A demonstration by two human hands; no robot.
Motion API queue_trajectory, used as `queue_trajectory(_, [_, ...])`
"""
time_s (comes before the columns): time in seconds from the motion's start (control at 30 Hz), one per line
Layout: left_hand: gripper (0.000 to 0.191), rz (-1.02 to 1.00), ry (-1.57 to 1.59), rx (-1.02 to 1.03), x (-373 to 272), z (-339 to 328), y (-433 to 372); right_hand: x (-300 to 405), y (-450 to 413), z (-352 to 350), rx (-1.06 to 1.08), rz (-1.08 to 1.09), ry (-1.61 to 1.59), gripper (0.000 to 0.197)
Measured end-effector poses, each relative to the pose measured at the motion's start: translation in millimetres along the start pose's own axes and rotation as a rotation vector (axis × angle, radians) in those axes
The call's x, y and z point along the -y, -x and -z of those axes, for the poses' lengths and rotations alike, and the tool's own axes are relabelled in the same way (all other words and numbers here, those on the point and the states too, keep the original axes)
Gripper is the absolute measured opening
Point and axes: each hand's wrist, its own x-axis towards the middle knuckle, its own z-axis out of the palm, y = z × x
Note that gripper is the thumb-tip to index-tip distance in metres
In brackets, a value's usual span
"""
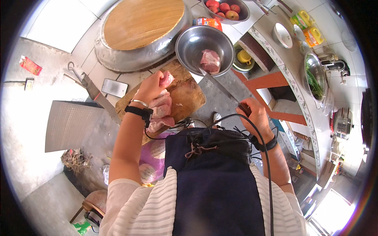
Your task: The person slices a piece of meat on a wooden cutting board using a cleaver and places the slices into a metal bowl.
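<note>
A chunk of raw meat [167, 79] is pinched in my left hand [150, 87], above the far part of a wooden cutting board [187, 94]. Several more cut pieces of raw meat [161, 111] lie in a row along the board's left side, partly under my left hand and wrist. My right hand [253, 115] grips the handle of a kitchen knife [221, 88], off the board's right side. Its blade points away from me, and the tip reaches the near rim of a steel bowl [184, 48]. Inside that bowl rests one piece of raw meat [211, 61].
A large metal pot with a wooden lid [144, 22] stands behind the board. Near the board's left edge lies a smartphone [115, 87]. A bowl of tomatoes [227, 11] sits at the back. Black cables [262, 138] cross before my right forearm. A tiled counter [295, 79] runs along the right.
</note>
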Motion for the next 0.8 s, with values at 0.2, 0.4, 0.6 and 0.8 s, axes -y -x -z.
queue_trajectory(0.2, [0.039,0.083,0.072,0.084,9,13,13,-2,-1,-5,0.008,-0.006,0.007,0.018])
queue_trajectory(0.4, [0.041,0.255,0.628,-0.221,-18,-1,-2,8,-12,-13,0.0,0.018,-0.017,0.02])
queue_trajectory(0.6, [0.034,0.09,0.037,-0.229,-14,-24,15,22,-31,-26,0.032,0.037,-0.063,0.019])
queue_trajectory(0.8, [0.026,0.186,0.022,-0.266,-25,-32,16,41,-53,-56,0.123,0.066,-0.019,0.02])
